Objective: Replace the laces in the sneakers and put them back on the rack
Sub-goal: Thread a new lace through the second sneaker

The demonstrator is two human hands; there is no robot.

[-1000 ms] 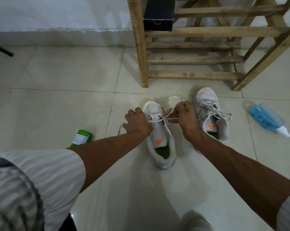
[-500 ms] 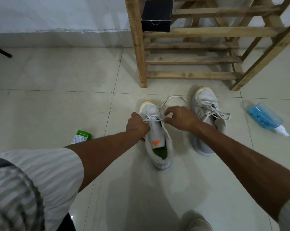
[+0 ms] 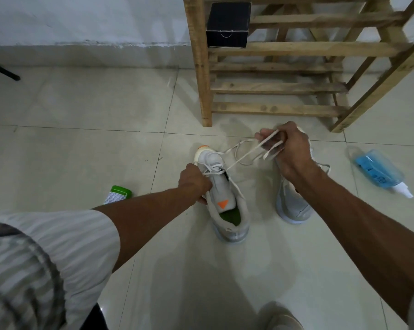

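Note:
Two pale grey sneakers stand on the tiled floor in front of a wooden rack (image 3: 296, 47). The left sneaker (image 3: 227, 201) has an orange tongue tag and a green insole. My left hand (image 3: 194, 181) grips its left side near the eyelets. My right hand (image 3: 288, 148) is raised to the right and pinches the white lace (image 3: 245, 154), which runs taut from the sneaker's front eyelets up to my fingers, with a loose loop beside it. The right sneaker (image 3: 293, 203) is partly hidden behind my right wrist.
A black box (image 3: 228, 25) sits on a rack shelf. A green-capped bottle (image 3: 118, 194) lies left of my arm. A blue spray bottle (image 3: 380, 171) lies at the right. A dark leg of something (image 3: 3, 71) shows at far left. Part of another shoe (image 3: 281, 317) appears at the bottom.
My right hand has lifted up and to the right, pulling the lace out long and taut. My left hand has moved in and now grips the sneaker's side.

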